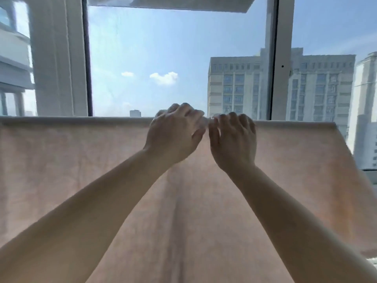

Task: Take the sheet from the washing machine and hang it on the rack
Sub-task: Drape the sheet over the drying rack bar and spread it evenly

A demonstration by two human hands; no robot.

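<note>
**A:** so where's the sheet (61, 160) at?

**B:** Already draped over the rack. Its top fold runs level from left to right across the window (153, 58), and the rest hangs straight down. Pale pink, and light shows through it.

**A:** and the hands?

**B:** Both are up at the fold, near the middle and almost touching. The left hand (173, 133) and right hand (232, 139) have fingers curled over the top edge. Whether they really pinch the cloth, can't tell, it's blurry there.

**A:** any baskets?

**B:** Just buildings (316, 88) outside.
</note>
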